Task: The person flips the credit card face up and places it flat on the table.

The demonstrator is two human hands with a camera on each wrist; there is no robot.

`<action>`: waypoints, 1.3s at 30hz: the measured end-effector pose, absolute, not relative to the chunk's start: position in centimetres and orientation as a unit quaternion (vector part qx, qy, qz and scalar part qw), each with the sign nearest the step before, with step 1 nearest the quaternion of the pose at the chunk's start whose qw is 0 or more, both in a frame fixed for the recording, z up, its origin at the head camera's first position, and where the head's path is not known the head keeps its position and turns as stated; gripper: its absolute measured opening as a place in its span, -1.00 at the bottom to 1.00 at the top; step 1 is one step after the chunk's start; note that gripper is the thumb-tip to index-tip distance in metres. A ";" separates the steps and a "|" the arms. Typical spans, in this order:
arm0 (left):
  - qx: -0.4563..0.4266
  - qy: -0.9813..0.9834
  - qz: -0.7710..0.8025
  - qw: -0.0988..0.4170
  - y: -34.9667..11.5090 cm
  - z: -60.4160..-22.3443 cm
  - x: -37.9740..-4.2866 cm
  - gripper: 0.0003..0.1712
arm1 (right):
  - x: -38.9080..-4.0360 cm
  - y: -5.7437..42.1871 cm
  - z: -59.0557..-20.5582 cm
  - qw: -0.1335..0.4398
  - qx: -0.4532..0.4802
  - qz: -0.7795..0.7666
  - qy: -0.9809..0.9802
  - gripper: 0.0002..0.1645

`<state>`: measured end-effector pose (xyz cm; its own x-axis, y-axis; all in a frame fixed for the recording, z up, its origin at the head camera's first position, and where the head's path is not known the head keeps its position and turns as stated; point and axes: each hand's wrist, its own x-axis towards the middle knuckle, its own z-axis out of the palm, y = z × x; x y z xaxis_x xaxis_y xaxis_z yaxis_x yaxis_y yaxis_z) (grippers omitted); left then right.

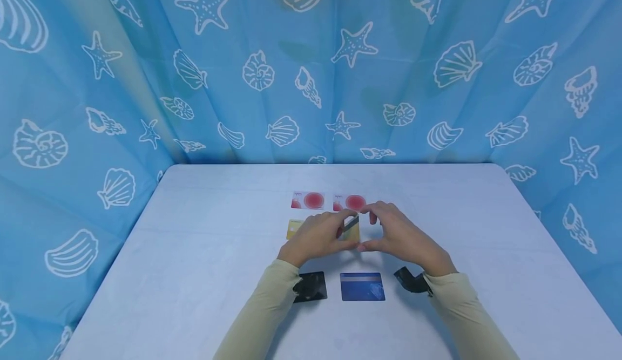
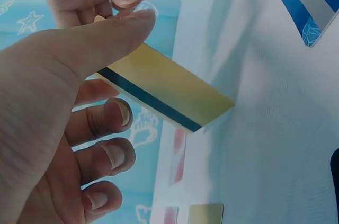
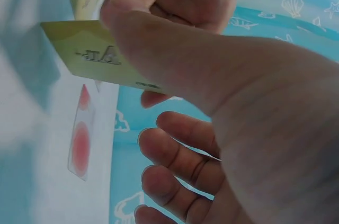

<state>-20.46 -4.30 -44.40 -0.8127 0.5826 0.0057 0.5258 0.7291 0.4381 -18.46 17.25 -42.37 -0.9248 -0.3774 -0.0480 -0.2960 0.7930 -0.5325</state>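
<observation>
**Pinched in the left hand (image 1: pixel 318 233), a thin gold card (image 1: pixel 352 231) is held above the white table (image 1: pixel 204 284)**

Left thumb and index finger grip the card by its edges; the other left fingers curl loosely. The right hand (image 1: pixel 400 233) arches its thumb and index finger in a C at the card's free side, but whether they pinch it I cannot tell. Stiff, flat and sharp-cornered, the card carries a smooth dark stripe (image 2: pixel 151 99) along one side and raised, silvery lettering (image 3: pixel 100 55) on the opposite face.

Beyond the hands lie two white cards with red discs (image 1: pixel 308 200), side by side; a yellow card (image 1: pixel 293 228) sits partly hidden behind the left hand. Nearer the person are a glossy black card (image 1: pixel 313 286) by the left cuff and a rectangular blue card (image 1: pixel 362 287) with a pale band. Soft, pale sleeves (image 1: pixel 257 317) wrinkle at the wrists. Behind hangs a creased blue curtain (image 1: pixel 311 47) printed with white shells and starfish.
</observation>
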 end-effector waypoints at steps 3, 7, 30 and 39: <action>0.298 0.927 0.219 0.063 -4.4 -44.4 -20.5 -0.25 | -18.7 17.3 -42.5 0.085 -0.177 -0.270 0.943 -0.01; 0.299 0.926 0.224 0.055 -4.5 -44.5 -20.7 -0.26 | -19.0 17.3 -42.8 0.093 -0.170 -0.270 0.943 0.00; 0.302 0.919 0.245 0.057 -4.6 -44.2 -20.5 -0.27 | -20.3 16.6 -46.6 0.098 -0.206 -0.297 0.927 -0.26; 0.305 0.918 0.248 0.056 -4.6 -44.1 -20.4 -0.26 | -20.4 16.4 -46.7 0.093 -0.213 -0.296 0.927 -0.40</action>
<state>-20.42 -4.57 -44.09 -0.8083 0.5868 0.0487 0.5314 0.6914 0.4894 -20.40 16.43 -46.68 -0.8917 -0.4503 -0.0457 -0.3407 0.7342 -0.5873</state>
